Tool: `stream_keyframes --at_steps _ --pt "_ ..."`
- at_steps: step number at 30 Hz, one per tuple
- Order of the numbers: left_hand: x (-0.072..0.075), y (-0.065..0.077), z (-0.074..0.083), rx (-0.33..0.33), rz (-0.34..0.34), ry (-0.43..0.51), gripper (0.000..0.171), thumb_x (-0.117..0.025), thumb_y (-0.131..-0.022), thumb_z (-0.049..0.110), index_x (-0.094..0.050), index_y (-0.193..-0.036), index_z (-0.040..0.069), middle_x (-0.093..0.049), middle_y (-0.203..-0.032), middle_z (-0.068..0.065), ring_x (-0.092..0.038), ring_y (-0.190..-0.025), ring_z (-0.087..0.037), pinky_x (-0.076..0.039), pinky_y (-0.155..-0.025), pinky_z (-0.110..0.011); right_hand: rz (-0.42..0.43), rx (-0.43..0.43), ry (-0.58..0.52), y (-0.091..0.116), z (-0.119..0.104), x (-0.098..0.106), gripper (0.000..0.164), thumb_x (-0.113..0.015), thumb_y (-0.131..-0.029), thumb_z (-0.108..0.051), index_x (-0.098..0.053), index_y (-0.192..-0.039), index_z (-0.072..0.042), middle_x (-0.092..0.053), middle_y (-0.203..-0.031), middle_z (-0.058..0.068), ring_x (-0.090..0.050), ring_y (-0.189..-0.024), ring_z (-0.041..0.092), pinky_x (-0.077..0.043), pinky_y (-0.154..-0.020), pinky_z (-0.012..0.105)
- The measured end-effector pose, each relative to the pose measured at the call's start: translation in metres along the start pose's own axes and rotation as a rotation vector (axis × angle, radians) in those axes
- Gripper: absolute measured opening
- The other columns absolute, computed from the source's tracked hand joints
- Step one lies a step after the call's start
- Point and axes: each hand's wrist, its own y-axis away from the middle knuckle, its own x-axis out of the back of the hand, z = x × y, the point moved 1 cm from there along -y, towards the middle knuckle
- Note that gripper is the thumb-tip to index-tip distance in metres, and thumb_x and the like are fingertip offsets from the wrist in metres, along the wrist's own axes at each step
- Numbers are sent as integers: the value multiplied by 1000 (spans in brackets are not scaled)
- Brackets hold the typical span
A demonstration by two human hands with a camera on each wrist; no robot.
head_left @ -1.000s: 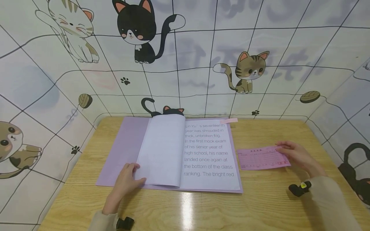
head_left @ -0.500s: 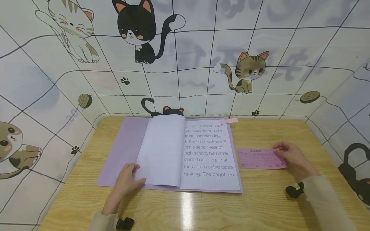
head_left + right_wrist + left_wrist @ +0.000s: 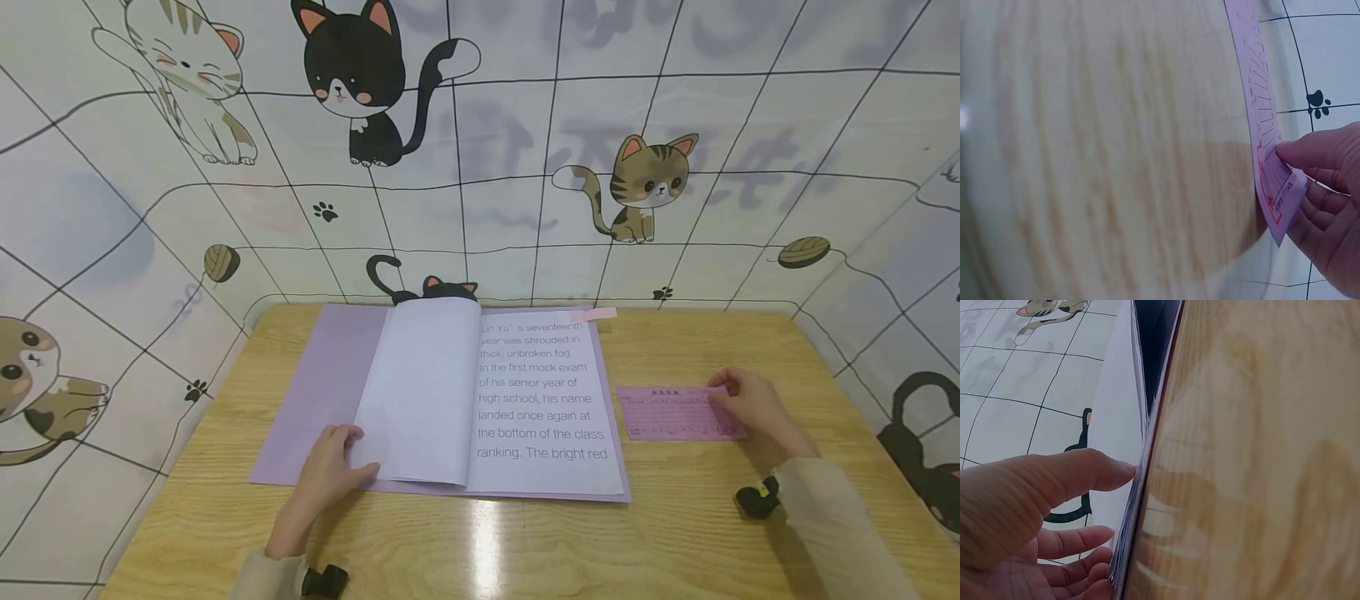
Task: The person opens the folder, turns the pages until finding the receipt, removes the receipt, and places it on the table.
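A purple folder (image 3: pixel 341 358) lies spread on the table, holding white pages. Large English text fills the right page (image 3: pixel 536 400), while the turned left page (image 3: pixel 420 392) shows no print. My left hand (image 3: pixel 327 473) rests at that page's lower left corner, thumb and fingers apart; the left wrist view puts the thumb (image 3: pixel 1097 470) and fingertips right at the stacked page edges. Right of the folder is a pink receipt (image 3: pixel 667 414) with ruled lines. My right hand (image 3: pixel 757 408) pinches its right end, the thumb (image 3: pixel 1316 149) on the printed face and the fingers behind, bending the corner.
A pale pink tab (image 3: pixel 596 314) sticks out at the right page's top corner. The wooden table (image 3: pixel 570 550) reaches back to a wall covering (image 3: pixel 495 208) printed with cats and grid lines. Beside each wrist sits a small black device (image 3: pixel 757 500).
My right hand has shifted slightly left, and the pink receipt in it now lies straighter and flatter beside the folder. The left hand and the pages stay put.
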Motion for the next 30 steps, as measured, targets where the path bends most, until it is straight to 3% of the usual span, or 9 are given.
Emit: stream_keyframes --at_steps 5,11,15,30 --pt "0 0 0 -3 -1 -1 49 -81 -68 16 -55 -103 -6 -52 -98 -17 -51 -87 -28 -45 -79 -44 2 2 38 0 -3 1 18 -62 -82 -4 -56 -94 7 -59 -84 18 -57 -78 31 -46 -65 35" --pt "-2 1 -2 2 11 -3 46 -79 -68 14 -56 -103 -6 -52 -97 -16 -51 -87 -29 -45 -79 -44 -30 -11 62 1 -5 3 24 -62 -83 -6 -55 -98 10 -59 -86 22 -57 -79 34 -49 -68 46" --pt "-3 -1 -3 6 11 -3 45 -79 -69 14 -55 -103 -5 -52 -97 -16 -51 -87 -28 -45 -79 -44 -42 -20 81 1 -4 4 25 -62 -84 -8 -55 -100 10 -59 -88 22 -57 -80 34 -48 -67 47" --pt "-3 -3 -4 -7 6 -14 45 -78 -69 14 -56 -103 -6 -52 -95 -14 -50 -84 -26 -45 -77 -43 34 15 71 3 -5 0 34 -63 -86 -10 -51 -107 14 -55 -99 32 -56 -87 44 -47 -72 53"
